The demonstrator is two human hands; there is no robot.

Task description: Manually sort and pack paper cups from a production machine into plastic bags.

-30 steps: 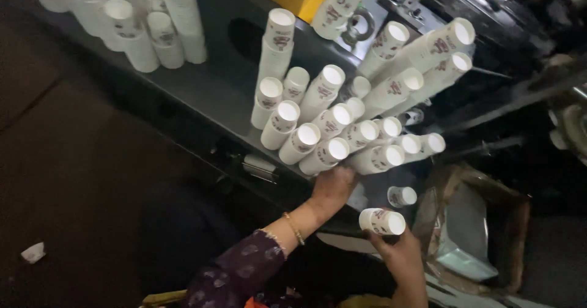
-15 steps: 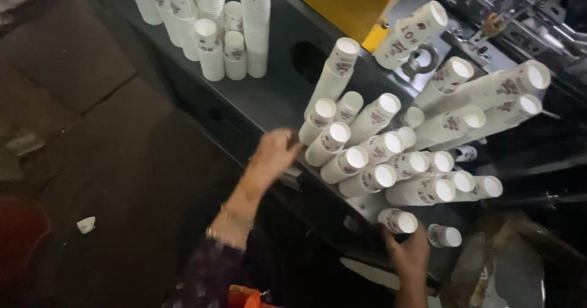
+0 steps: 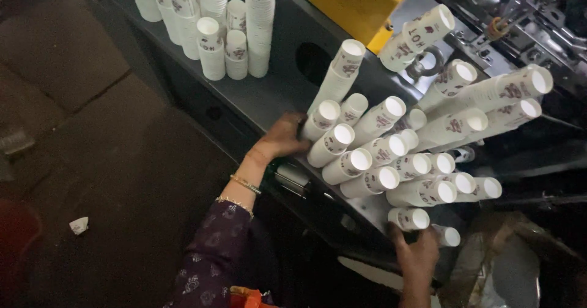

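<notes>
Head view: a worker's left hand [image 3: 282, 138] presses, fingers curled and partly hidden, against the closed ends of a fan of nested paper cup stacks [image 3: 391, 155] lying on their sides on a dark metal tabletop [image 3: 269, 94]. Whether the hand grips a stack or only pushes against one cannot be told. The stacks spread from the hand toward two and three o'clock, their long axes running low left to high right, open rims turned toward the camera. The left hand is the nearer one to the bulk of the pile.

At five o'clock, the right hand [image 3: 416, 256] rises from the bottom edge, fingers closed around a short cup stack [image 3: 408, 218] at the pile's lower end; a single small cup [image 3: 446, 236] lies just beside it.

At eleven o'clock, upright cup stacks [image 3: 214, 20] stand grouped on the same tabletop, well apart from both hands. A yellow machine housing [image 3: 351, 2] sits at twelve o'clock, with grey machinery [image 3: 520, 20] behind the pile, dim and hard to read. A scrap of white paper [image 3: 78, 225] lies on the dark floor [image 3: 92, 161] at nine o'clock. The right forearm is cut off by the frame.
</notes>
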